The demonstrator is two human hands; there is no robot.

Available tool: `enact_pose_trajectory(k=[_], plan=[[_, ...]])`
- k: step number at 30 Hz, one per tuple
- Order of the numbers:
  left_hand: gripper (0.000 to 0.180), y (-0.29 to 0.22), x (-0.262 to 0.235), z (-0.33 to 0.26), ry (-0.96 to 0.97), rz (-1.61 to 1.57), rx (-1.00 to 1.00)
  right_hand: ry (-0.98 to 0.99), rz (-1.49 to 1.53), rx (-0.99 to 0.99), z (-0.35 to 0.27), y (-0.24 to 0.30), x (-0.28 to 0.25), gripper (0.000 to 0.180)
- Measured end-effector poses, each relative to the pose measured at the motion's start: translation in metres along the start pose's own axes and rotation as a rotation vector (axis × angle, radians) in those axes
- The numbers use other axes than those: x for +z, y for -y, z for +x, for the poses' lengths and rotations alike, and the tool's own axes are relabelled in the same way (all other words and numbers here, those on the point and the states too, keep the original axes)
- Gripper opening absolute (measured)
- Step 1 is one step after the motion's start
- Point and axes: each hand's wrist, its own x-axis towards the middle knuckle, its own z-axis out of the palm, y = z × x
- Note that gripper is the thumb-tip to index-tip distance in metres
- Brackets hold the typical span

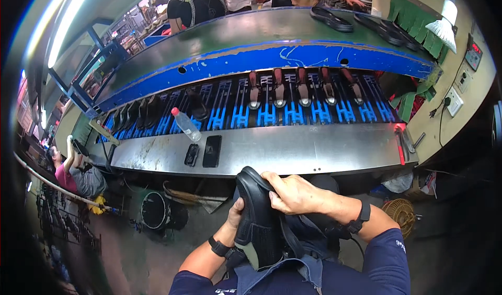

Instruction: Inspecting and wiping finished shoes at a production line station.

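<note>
A black shoe [259, 227] with a pale grey patch near its lower end is held upright in front of my body. My left hand [233, 220] is closed around its left side, thumb against the upper. At the top right, the fingers of my right hand [295, 193] pinch the edge of a black sole [252, 176] along the shoe. Part of this sole curves down on the right, apart from the upper. Both hands are just in front of the metal bench edge, and my palms hide some of the shoe.
On the metal bench [293, 146] are a clear bottle [186, 124], a phone [212, 151], a small black case [192, 155] and red-handled tools [401, 144]. Behind, shoes sit on a blue rack [266, 114]; black soles [331, 19] lie on the green belt [235, 31]. Several people work nearby.
</note>
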Motion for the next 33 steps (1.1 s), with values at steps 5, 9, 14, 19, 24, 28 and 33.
enact_pose_trajectory(k=[5,9,14,19,24,28,33], plan=[[0.093,0.010,-0.003,0.003,0.060,-0.076,-0.049,-0.088,0.206,0.156,-0.015,0.004,0.012,0.052],[0.093,0.026,-0.001,0.006,-0.053,-0.009,0.068,-0.162,-0.196,0.149,-0.033,0.029,0.037,0.062],[0.080,0.013,0.009,0.013,-0.167,-0.005,0.013,-0.073,-0.211,0.138,-0.111,0.039,0.078,0.079],[0.056,-0.004,0.028,0.041,-0.382,-0.045,-0.024,-0.112,-0.336,-0.290,-0.085,0.021,0.053,0.090],[0.044,-0.012,0.017,-0.006,-0.354,0.541,-0.104,-0.402,0.011,-0.447,-0.018,0.041,0.022,0.084],[0.047,-0.004,-0.009,-0.001,-0.280,1.083,0.454,-0.242,0.242,0.348,-0.014,-0.028,0.046,0.068],[0.044,0.006,-0.018,0.096,-0.284,0.286,0.104,-0.414,0.998,0.993,-0.033,-0.133,0.094,0.055]])
